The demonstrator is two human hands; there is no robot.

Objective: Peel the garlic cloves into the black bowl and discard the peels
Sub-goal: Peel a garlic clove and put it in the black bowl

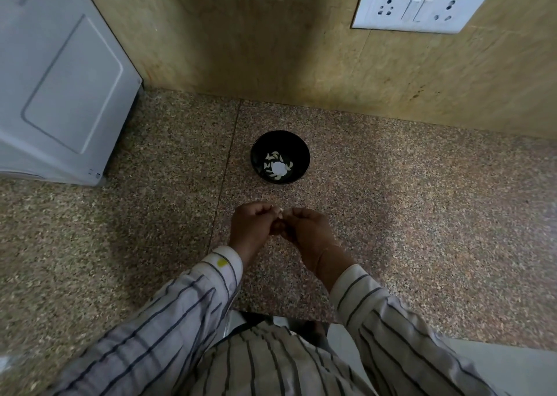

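Observation:
A black bowl (280, 157) stands on the speckled stone counter (391, 214), with several pale peeled garlic cloves (277, 166) in its bottom. In front of the bowl, my left hand (251, 226) and my right hand (304, 229) meet above the counter with fingers curled. Between their fingertips they pinch a small pale garlic clove (279, 213), of which only a sliver shows.
A white appliance (60, 79) stands at the back left on the counter. Behind the bowl rises a beige tiled wall (271, 48) with a white socket-and-switch plate (422, 3) at the upper right. The counter's front edge lies near my striped shirt.

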